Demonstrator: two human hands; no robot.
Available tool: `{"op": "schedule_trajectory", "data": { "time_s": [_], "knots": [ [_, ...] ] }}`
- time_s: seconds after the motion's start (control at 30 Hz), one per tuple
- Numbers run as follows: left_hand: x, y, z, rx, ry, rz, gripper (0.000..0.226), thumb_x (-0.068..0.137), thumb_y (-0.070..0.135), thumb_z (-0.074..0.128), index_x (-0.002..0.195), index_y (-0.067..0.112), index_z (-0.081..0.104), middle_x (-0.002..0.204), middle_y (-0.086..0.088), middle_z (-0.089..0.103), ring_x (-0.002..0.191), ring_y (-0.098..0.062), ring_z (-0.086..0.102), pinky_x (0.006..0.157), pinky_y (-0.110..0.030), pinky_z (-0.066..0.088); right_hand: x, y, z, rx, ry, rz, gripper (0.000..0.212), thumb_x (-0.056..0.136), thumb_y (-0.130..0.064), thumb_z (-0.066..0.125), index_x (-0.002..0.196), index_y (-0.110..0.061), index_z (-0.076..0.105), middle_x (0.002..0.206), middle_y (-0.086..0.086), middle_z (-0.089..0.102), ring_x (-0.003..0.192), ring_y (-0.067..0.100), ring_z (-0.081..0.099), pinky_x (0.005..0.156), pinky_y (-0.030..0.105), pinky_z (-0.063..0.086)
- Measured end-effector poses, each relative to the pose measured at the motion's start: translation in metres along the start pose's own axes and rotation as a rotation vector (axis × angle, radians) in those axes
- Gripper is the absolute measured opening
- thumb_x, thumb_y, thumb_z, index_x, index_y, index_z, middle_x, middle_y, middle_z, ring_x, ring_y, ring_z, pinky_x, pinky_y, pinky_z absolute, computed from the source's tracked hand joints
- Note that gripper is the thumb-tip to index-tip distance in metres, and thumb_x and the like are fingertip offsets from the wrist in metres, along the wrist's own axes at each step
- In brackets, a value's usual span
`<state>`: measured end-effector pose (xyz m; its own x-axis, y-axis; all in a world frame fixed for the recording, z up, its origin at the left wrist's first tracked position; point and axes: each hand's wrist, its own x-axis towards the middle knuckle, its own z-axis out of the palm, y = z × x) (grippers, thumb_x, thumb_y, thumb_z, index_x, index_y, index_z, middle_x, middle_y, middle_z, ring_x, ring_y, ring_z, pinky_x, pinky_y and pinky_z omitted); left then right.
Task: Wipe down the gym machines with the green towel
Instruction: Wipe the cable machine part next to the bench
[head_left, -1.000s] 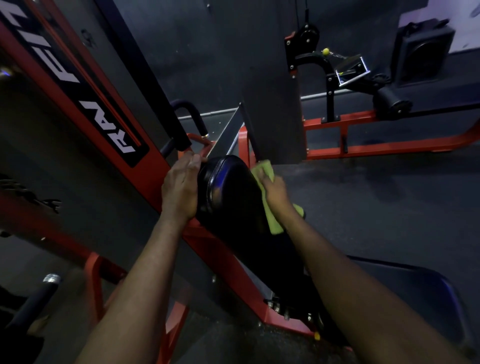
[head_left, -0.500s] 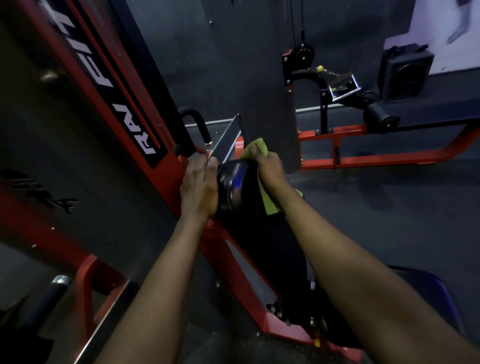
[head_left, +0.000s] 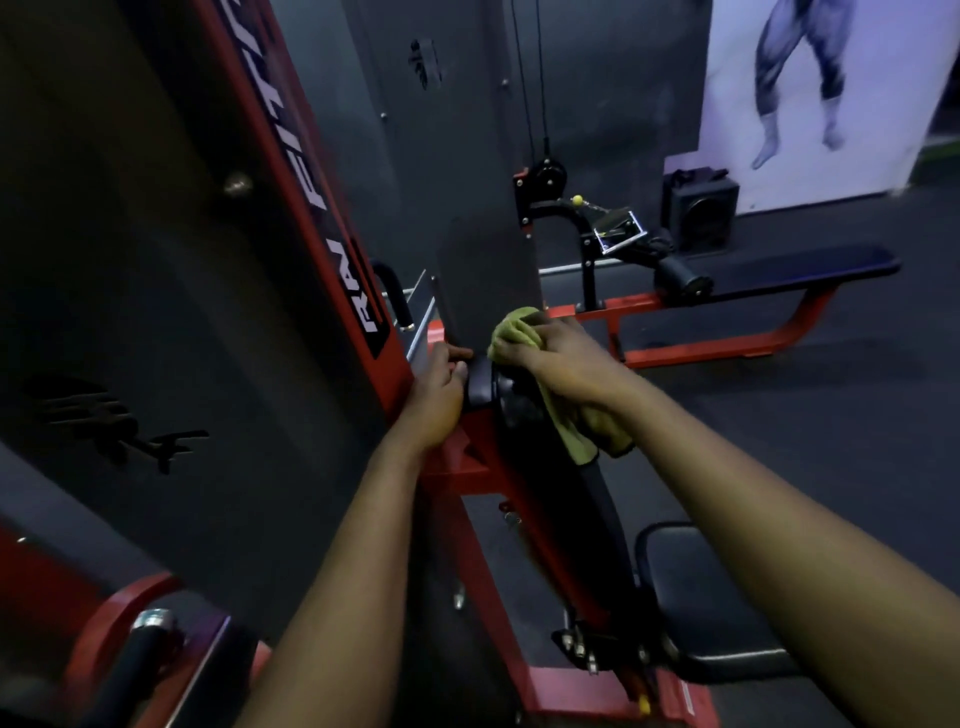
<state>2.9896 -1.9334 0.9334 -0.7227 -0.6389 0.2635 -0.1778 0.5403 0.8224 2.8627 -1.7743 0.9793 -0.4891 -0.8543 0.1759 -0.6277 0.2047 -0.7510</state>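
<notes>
Both arms stretch forward. The right hand (head_left: 563, 358) clutches the green towel (head_left: 514, 332) against the top of the black pad (head_left: 480, 387), with cloth trailing beneath its wrist. Just left of it, the left hand (head_left: 436, 400) grips the pad's edge, its fingertips lost in dim light.

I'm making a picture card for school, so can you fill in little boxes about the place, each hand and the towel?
Place: gym
Machine: red frame, black back pad, black seat
Left hand: grips the back pad's top edge
Right hand: holds green towel on the pad's top
Towel shape: bunched, one end hanging beside the pad
Behind: bench, speaker, poster
</notes>
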Motion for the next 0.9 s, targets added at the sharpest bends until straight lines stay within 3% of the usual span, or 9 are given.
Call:
{"op": "schedule_trajectory", "data": {
  "time_s": [0.07, 0.17, 0.23, 0.37, 0.43, 0.53, 0.67, 0.77, 0.9],
  "knots": [
    [-0.001, -0.002, -0.001, -0.036, -0.034, 0.031, 0.017, 0.106, 0.013, 0.041, 0.117, 0.015, 0.053, 0.114, -0.006, 0.06, 0.103, -0.016, 0.056, 0.091, -0.032, 0.045, 0.018, -0.007, 0.003, 0.007, -0.026, 0.124, 0.043, 0.074, -0.073, 0.059, 0.085, -0.032, 0.069, 0.109, -0.002, 0.07, 0.11, 0.029, 0.064, 0.096, 0.048, 0.053],
    [0.0, -0.003, -0.004, -0.069, -0.078, 0.05, 0.022, 0.103, 0.022, 0.041, 0.12, 0.012, 0.052, 0.117, -0.008, 0.059, 0.106, -0.015, 0.056, 0.092, -0.031, 0.045, 0.045, -0.015, 0.008, 0.12, -0.025, 0.24, 0.047, 0.076, -0.06, 0.069, 0.103, -0.022, 0.067, 0.108, 0.011, 0.071, 0.096, 0.031, 0.07, 0.082, 0.042, 0.058],
    [0.0, -0.004, -0.005, -0.069, -0.083, 0.045, 0.032, 0.096, 0.033, 0.04, 0.119, 0.015, 0.052, 0.117, -0.007, 0.06, 0.109, -0.016, 0.057, 0.093, -0.032, 0.046, 0.044, -0.023, 0.008, 0.056, 0.012, 0.283, 0.041, 0.085, -0.049, 0.069, 0.11, -0.018, 0.063, 0.116, 0.012, 0.068, 0.096, 0.027, 0.066, 0.075, 0.033, 0.051],
    [0.001, -0.009, -0.005, -0.077, -0.08, 0.075, 0.019, 0.103, 0.021, 0.041, 0.117, 0.016, 0.053, 0.11, 0.001, 0.058, 0.107, -0.017, 0.056, 0.094, -0.034, 0.045, 0.011, -0.031, 0.021, -0.169, 0.16, 0.234, 0.028, 0.092, -0.05, 0.063, 0.099, -0.024, 0.066, 0.121, 0.006, 0.068, 0.114, 0.03, 0.061, 0.081, 0.034, 0.039],
    [0.005, -0.01, -0.006, -0.061, -0.074, 0.083, 0.013, 0.105, 0.015, 0.041, 0.113, 0.016, 0.052, 0.105, 0.002, 0.056, 0.102, -0.017, 0.054, 0.088, -0.037, 0.045, -0.008, -0.028, 0.031, -0.125, 0.209, 0.119, 0.027, 0.093, -0.046, 0.064, 0.109, -0.027, 0.073, 0.13, -0.003, 0.066, 0.124, 0.023, 0.055, 0.091, 0.033, 0.041],
    [0.009, -0.011, -0.007, -0.06, -0.078, 0.109, 0.01, 0.105, 0.01, 0.043, 0.108, 0.015, 0.05, 0.104, -0.002, 0.055, 0.098, -0.017, 0.052, 0.081, -0.034, 0.046, -0.028, -0.019, 0.044, -0.169, 0.202, -0.026, 0.034, 0.094, -0.043, 0.063, 0.123, -0.029, 0.072, 0.144, -0.015, 0.057, 0.145, 0.011, 0.032, 0.114, 0.029, 0.028],
    [0.012, -0.016, -0.007, -0.115, -0.084, 0.134, 0.01, 0.104, 0.007, 0.044, 0.108, 0.012, 0.052, 0.103, -0.001, 0.056, 0.098, -0.014, 0.052, 0.076, -0.012, 0.041, -0.022, -0.033, 0.04, -0.297, 0.152, 0.021, 0.047, 0.092, -0.05, 0.054, 0.135, -0.035, 0.063, 0.151, -0.007, 0.049, 0.146, 0.018, 0.029, 0.115, 0.032, 0.024],
    [0.013, -0.016, -0.008, -0.157, -0.092, 0.111, 0.012, 0.104, 0.008, 0.044, 0.112, 0.01, 0.052, 0.104, -0.001, 0.057, 0.097, -0.014, 0.053, 0.079, -0.02, 0.043, 0.01, -0.045, 0.026, -0.362, 0.059, 0.235, 0.068, 0.088, -0.057, 0.048, 0.153, -0.035, 0.042, 0.159, 0.004, 0.042, 0.143, 0.028, 0.04, 0.11, 0.039, 0.036],
    [0.01, -0.013, -0.009, -0.148, -0.105, 0.076, 0.013, 0.106, 0.013, 0.041, 0.115, 0.014, 0.051, 0.105, 0.001, 0.056, 0.091, -0.006, 0.053, 0.074, -0.022, 0.042, 0.04, -0.051, 0.019, -0.251, 0.043, 0.369, 0.035, 0.093, -0.05, 0.058, 0.109, -0.02, 0.064, 0.126, 0.015, 0.067, 0.109, 0.031, 0.063, 0.085, 0.034, 0.047]
  ]
}}
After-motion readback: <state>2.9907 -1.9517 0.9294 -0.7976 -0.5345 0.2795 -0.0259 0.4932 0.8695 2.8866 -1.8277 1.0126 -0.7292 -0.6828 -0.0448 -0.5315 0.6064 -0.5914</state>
